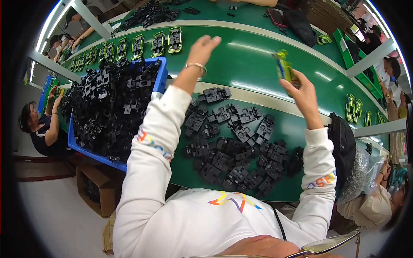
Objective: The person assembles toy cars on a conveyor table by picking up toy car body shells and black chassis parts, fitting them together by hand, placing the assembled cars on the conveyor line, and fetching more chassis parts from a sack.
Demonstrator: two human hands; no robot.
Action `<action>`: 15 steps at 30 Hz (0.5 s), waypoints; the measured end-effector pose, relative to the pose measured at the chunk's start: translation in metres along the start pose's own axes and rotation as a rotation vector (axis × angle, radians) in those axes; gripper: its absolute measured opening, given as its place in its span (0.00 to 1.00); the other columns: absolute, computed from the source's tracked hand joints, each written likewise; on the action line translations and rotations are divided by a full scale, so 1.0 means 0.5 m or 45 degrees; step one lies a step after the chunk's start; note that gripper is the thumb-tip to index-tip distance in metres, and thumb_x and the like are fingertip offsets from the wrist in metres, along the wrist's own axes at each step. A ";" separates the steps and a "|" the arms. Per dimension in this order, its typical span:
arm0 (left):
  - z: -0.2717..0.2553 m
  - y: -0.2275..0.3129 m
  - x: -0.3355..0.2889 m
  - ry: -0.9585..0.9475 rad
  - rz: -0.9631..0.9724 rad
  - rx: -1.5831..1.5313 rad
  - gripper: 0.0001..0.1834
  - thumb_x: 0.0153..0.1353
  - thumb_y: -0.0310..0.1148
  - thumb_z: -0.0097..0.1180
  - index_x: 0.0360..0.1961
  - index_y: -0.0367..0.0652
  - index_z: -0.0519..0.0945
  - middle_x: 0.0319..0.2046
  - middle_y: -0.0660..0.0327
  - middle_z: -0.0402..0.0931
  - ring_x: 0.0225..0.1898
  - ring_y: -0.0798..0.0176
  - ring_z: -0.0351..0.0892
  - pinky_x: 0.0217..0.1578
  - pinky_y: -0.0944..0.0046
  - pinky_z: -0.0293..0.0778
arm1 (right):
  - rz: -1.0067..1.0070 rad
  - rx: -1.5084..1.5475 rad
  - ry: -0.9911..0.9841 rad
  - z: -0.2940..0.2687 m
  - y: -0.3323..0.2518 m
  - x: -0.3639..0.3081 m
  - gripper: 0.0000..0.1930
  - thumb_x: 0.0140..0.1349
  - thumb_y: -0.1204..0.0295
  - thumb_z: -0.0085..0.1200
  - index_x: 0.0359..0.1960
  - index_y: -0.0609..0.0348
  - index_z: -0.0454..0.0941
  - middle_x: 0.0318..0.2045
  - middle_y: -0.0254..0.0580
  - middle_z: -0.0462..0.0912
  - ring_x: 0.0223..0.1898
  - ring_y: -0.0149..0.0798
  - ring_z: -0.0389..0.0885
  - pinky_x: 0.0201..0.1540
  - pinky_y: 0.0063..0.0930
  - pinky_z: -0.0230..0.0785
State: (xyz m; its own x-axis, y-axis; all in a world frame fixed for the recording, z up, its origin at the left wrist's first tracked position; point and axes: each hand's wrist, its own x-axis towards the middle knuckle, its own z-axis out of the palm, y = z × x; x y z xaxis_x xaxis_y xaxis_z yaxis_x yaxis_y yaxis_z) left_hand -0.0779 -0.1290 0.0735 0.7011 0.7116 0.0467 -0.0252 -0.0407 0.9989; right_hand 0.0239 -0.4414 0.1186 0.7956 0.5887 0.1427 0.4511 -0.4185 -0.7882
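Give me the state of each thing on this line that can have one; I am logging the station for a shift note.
left hand: open, empty, raised over the belt.
right hand: closed on the yellow-green toy car shell, held up.
blue bin: heaped full with black plastic parts.
loose black parts: scattered on the table, unstacked.
row of yellow-green cars: lying on the green belt, undersides up.
cardboard box: on the floor, open.

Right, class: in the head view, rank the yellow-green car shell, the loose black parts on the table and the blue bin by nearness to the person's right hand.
1. Car shell: held in the right hand, over the green belt.
2. Black parts: on the table below and left of that hand.
3. Blue bin: far left, beyond the left arm, heaped with black parts.
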 end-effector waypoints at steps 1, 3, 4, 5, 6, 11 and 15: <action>0.016 0.024 -0.058 -0.256 -0.181 -0.192 0.39 0.60 0.57 0.60 0.60 0.35 0.70 0.57 0.52 0.71 0.60 0.54 0.69 0.59 0.55 0.66 | -0.060 0.029 -0.019 0.031 -0.044 -0.007 0.32 0.55 0.60 0.67 0.57 0.69 0.74 0.42 0.44 0.83 0.41 0.31 0.79 0.45 0.26 0.73; 0.047 0.049 -0.175 -0.555 -0.224 -0.416 0.35 0.64 0.59 0.54 0.59 0.39 0.71 0.54 0.58 0.70 0.57 0.60 0.67 0.57 0.54 0.66 | -0.236 0.091 -0.066 0.100 -0.084 -0.011 0.31 0.55 0.61 0.68 0.56 0.68 0.74 0.42 0.44 0.83 0.41 0.33 0.80 0.45 0.26 0.73; 0.051 0.049 -0.208 -0.574 -0.249 -0.473 0.30 0.66 0.56 0.54 0.55 0.40 0.74 0.50 0.63 0.73 0.53 0.64 0.72 0.52 0.58 0.71 | -0.326 0.094 -0.096 0.134 -0.111 -0.021 0.31 0.54 0.58 0.68 0.55 0.67 0.75 0.42 0.50 0.83 0.41 0.39 0.82 0.46 0.31 0.74; 0.059 0.050 -0.239 -0.521 -0.189 -0.736 0.23 0.68 0.50 0.53 0.51 0.41 0.76 0.45 0.67 0.76 0.45 0.70 0.75 0.45 0.65 0.74 | -0.414 -0.006 -0.120 0.151 -0.132 -0.031 0.30 0.55 0.59 0.67 0.55 0.65 0.75 0.47 0.49 0.81 0.46 0.40 0.81 0.49 0.32 0.72; 0.059 0.058 -0.264 -0.329 -0.072 -0.763 0.21 0.69 0.48 0.53 0.51 0.41 0.76 0.43 0.67 0.76 0.43 0.72 0.76 0.44 0.68 0.74 | -0.400 0.173 -0.141 0.169 -0.144 -0.034 0.29 0.56 0.59 0.66 0.56 0.64 0.74 0.48 0.50 0.79 0.47 0.42 0.79 0.51 0.33 0.71; -0.045 0.037 -0.346 0.273 0.030 -1.046 0.19 0.71 0.45 0.50 0.52 0.41 0.74 0.43 0.65 0.77 0.43 0.70 0.78 0.44 0.67 0.75 | -0.335 0.407 -0.123 0.259 -0.127 -0.035 0.28 0.58 0.60 0.63 0.57 0.63 0.74 0.47 0.51 0.75 0.47 0.48 0.77 0.51 0.34 0.70; -0.119 0.015 -0.431 0.183 -0.071 -1.111 0.22 0.73 0.47 0.45 0.55 0.41 0.70 0.44 0.56 0.78 0.46 0.60 0.79 0.49 0.59 0.74 | -0.520 -0.275 -0.406 0.321 -0.126 -0.062 0.23 0.55 0.72 0.59 0.55 0.56 0.76 0.45 0.46 0.73 0.45 0.45 0.77 0.49 0.37 0.71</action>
State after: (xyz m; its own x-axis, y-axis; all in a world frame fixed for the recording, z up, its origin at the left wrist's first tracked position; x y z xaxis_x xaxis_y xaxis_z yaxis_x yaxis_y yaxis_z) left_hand -0.2716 -0.2412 0.0717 0.6226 0.7803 -0.0599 -0.5696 0.5043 0.6491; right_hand -0.0942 -0.3224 0.0677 0.3920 0.8988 0.1962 0.7963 -0.2246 -0.5617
